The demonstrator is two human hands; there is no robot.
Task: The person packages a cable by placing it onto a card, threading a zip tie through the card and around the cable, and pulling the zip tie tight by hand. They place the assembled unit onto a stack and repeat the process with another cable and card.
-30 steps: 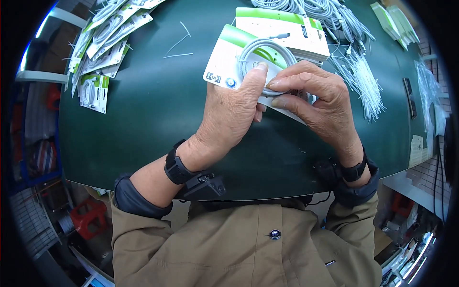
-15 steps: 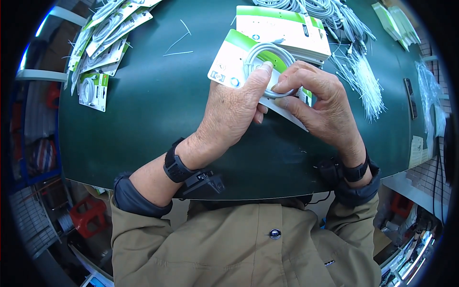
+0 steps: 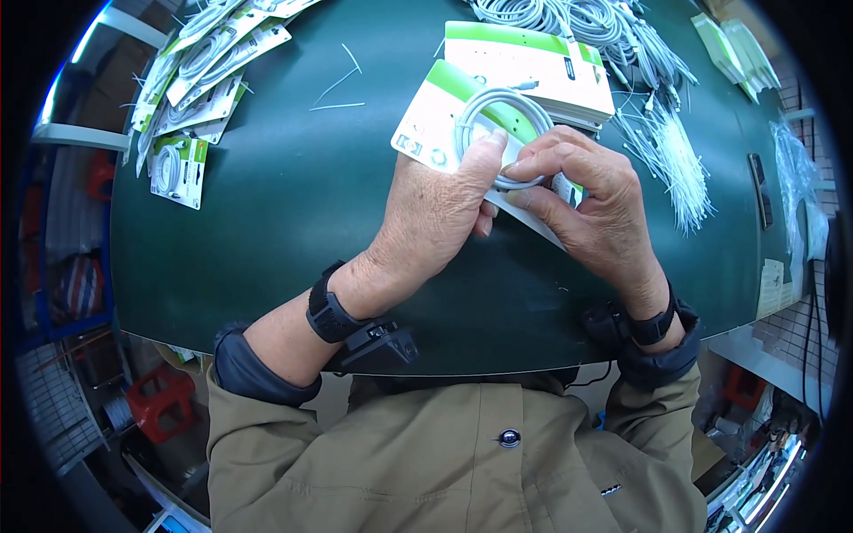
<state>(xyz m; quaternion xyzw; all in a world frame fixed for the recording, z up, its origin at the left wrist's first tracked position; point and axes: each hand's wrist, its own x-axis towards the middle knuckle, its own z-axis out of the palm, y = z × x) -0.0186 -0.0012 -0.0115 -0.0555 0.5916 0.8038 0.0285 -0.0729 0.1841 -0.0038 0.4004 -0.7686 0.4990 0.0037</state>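
Head view: looked down on a dark green table (image 3: pixel 267 222) and met both hands at its far middle. Found the left hand (image 3: pixel 435 213) closed, thumb pressed down on a grey cable coil (image 3: pixel 498 111), other fingers curled beneath and mostly hidden. Found the right hand (image 3: pixel 591 209) closed too, fingertips pinched on the near edge of that coil. Placed the coil flat against a white and green backing card (image 3: pixel 426 124), held tilted just off the table between the two hands.

Judged the work a matter of steadiness: called for the thumb to pin the loops so none sprang loose, for the card to stay flat, and for the right fingertips to work only at the small spot under them. Could not make out what the right fingers gripped beyond the cable itself.

Noted, just behind the card and touching it, a stack of like cards (image 3: pixel 533 62). Saw further back a heap of loose grey cables (image 3: pixel 577 18), and to the right a sheaf of white ties (image 3: pixel 675 151). Counted a fan of packed cards (image 3: pixel 204 71) at the far left, one more pack (image 3: pixel 178 169) below them, and stray ties (image 3: pixel 342 89) between. Spotted nothing between the hands and the coil; marked only the card stack as close enough to be nudged
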